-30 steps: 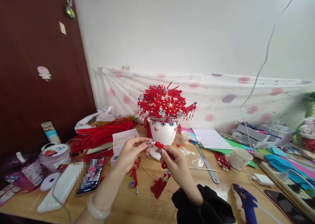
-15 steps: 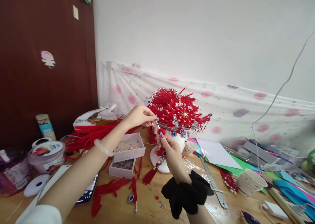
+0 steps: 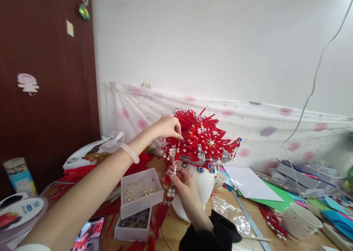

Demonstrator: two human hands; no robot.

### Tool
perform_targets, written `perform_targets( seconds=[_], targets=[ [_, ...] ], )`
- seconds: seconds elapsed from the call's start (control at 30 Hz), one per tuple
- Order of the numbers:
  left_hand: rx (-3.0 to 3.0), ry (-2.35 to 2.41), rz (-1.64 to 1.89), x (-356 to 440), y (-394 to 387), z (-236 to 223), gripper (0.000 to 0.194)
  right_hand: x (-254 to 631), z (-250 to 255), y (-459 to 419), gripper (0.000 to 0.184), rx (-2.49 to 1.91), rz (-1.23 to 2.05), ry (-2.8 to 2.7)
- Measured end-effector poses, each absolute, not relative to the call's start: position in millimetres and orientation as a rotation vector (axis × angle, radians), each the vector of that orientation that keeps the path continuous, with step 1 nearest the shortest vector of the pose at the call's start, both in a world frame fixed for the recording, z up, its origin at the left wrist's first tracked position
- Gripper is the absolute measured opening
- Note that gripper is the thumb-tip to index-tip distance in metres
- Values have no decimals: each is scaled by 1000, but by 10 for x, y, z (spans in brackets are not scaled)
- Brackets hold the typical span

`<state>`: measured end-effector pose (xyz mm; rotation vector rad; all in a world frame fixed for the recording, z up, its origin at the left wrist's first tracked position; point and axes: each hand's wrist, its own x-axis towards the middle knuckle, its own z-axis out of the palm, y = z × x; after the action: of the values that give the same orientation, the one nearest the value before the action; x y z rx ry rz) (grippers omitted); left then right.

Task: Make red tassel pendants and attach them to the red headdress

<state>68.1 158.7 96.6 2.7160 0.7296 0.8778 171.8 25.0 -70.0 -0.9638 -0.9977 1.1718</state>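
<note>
A red headdress (image 3: 208, 135) with pearl-tipped flowers, silver trim and blue stones sits on a white mannequin head (image 3: 203, 188). At its left side my left hand (image 3: 169, 126) is closed, thumb and fingertips pinching the top of a thin beaded strand. Below it, my right hand (image 3: 184, 186) is closed around the lower part of the strand, a beaded tassel (image 3: 171, 193) with pearls and red pieces. The fingers partly hide the tassel, and its red fringe hangs blurred beneath. Similar beaded drops dangle from the headdress's right side.
Two white boxes of beads (image 3: 142, 205) are stacked left of the mannequin. A phone (image 3: 89, 232), red strips and a tub (image 3: 20, 219) lie further left. To the right are a steel ruler (image 3: 252, 219), paper sheets (image 3: 252, 183), a paper cup (image 3: 300, 221) and a red beaded tassel (image 3: 273, 221).
My left hand has moved up and right against the headdress's side, lifting the strand's top. My right hand has shifted lower along the tassel. The whole view has also shifted.
</note>
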Motion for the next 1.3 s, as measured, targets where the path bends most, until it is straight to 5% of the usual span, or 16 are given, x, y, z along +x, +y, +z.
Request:
perform_targets(
  seconds=[0.67, 1.3],
  targets=[
    [2816, 939, 647, 845, 1396, 994, 13, 1697, -979, 75, 59, -1117, 1311, -841],
    [2746, 914, 711, 851, 1399, 909, 18, 2070, -1120, -721, 70, -1397, 1336, -1331]
  ],
)
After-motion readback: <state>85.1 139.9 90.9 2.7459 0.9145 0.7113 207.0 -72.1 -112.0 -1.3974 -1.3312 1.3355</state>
